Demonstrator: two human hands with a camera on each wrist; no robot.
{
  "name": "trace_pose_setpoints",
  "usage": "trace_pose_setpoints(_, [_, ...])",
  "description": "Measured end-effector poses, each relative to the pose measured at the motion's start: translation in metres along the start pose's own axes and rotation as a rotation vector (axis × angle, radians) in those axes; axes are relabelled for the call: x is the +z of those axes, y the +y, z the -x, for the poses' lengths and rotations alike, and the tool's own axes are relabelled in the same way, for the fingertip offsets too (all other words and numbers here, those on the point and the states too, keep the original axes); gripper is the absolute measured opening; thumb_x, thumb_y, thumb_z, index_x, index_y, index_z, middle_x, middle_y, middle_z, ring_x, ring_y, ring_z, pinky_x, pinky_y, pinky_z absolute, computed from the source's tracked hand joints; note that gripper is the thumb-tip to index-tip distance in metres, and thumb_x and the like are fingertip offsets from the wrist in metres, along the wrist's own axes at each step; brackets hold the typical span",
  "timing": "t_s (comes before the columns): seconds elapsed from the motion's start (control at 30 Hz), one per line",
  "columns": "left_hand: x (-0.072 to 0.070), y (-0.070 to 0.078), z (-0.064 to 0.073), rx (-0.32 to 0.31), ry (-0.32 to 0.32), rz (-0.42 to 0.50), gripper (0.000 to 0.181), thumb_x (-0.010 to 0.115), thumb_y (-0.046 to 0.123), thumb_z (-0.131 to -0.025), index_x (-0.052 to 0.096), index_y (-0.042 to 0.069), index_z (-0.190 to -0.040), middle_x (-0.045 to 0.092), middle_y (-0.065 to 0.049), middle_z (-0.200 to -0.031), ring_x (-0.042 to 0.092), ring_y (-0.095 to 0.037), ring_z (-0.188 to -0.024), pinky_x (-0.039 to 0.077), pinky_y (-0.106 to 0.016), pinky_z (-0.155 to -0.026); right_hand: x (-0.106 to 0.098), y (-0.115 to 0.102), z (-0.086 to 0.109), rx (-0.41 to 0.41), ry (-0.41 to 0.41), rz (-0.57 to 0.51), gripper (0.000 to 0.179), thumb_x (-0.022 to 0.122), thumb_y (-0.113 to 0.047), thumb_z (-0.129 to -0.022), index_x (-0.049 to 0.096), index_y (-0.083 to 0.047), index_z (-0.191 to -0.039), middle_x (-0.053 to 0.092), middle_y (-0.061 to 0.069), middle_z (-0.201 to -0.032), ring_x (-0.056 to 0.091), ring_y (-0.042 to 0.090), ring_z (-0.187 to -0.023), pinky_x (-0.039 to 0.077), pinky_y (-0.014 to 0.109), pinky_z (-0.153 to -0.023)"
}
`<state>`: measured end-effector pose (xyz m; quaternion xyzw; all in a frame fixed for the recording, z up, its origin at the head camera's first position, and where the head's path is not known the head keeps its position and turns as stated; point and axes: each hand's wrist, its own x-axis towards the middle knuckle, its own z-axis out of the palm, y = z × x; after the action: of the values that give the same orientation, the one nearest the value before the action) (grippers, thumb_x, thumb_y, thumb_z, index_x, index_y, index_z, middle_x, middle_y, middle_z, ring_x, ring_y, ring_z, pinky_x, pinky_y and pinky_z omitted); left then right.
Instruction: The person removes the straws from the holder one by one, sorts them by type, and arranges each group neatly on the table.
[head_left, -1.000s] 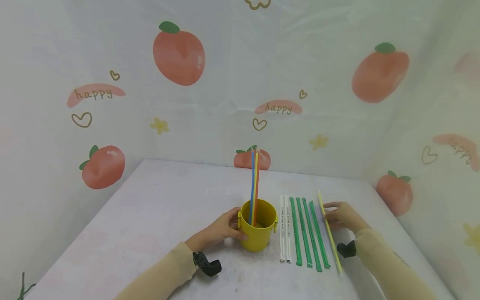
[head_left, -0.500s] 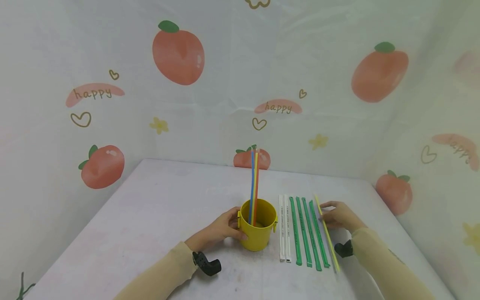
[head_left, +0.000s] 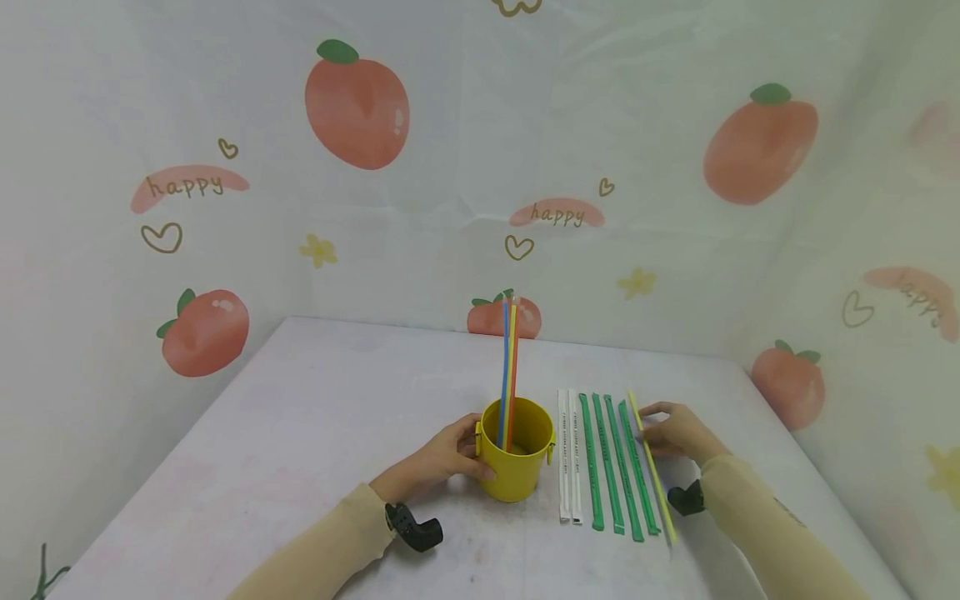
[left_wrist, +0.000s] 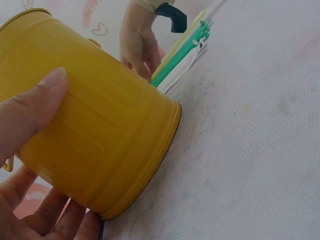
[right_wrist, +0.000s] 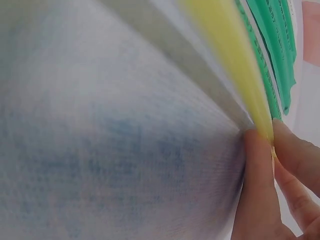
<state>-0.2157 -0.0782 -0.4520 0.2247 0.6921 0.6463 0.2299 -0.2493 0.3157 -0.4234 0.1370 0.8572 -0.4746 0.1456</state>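
Note:
My left hand holds the side of a small yellow bucket standing on the table. In the left wrist view its thumb lies on the near wall, with the other fingers round the far side. A blue, a yellow and a red-orange straw stand upright in the bucket. To the right, my right hand pinches a long yellow straw, lying beside the row of green-wrapped straws. The right wrist view shows thumb and fingertips on this yellow straw.
Two white paper-wrapped straws lie parallel between the bucket and the green ones. A pale table extends to a fruit-printed backdrop at the back and sides.
My right hand has moved the yellow straw a little left, closer to the green-wrapped ones, and it is now almost still. The left hand and bucket have stayed in place.

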Motion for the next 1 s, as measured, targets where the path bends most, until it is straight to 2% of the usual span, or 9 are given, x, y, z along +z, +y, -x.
trace_pose_setpoints(0.3, [0.0002,0.0013,0.0008,-0.011,0.002,0.010,0.072,0.077,0.011,-0.074,0.038,0.016,-0.136,0.045,-0.003,-0.137,0.043,-0.023,-0.126,0.033,-0.043,-0.106,0.0016,0.0035,-0.0018,0.022,0.019,0.005,0.059,0.070,0.001,-0.077,0.043,0.003,-0.129,0.057,0.021,-0.100,0.063,0.019,-0.069,0.056,0.031,-0.064])
trace_pose_setpoints(0.6, [-0.0016,-0.0002,0.0001,0.016,-0.009,0.000,0.072,0.077,0.014,-0.074,0.039,0.016,-0.135,0.044,-0.002,-0.137,0.042,-0.024,-0.127,0.032,-0.044,-0.106,-0.0013,0.0055,-0.0025,0.028,0.024,0.013,0.061,0.071,-0.001,-0.076,0.042,0.003,-0.130,0.060,0.020,-0.099,0.064,0.019,-0.069,0.055,0.030,-0.063])
trace_pose_setpoints(1.0, [-0.0003,0.0008,-0.0002,-0.007,0.005,-0.009,0.071,0.076,0.012,-0.074,0.039,0.015,-0.135,0.045,-0.003,-0.136,0.040,-0.024,-0.128,0.031,-0.044,-0.107,-0.0025,0.0048,-0.0017,0.065,0.028,0.040,0.060,0.071,-0.005,-0.078,0.042,0.001,-0.131,0.060,0.019,-0.099,0.062,0.018,-0.070,0.054,0.029,-0.063])
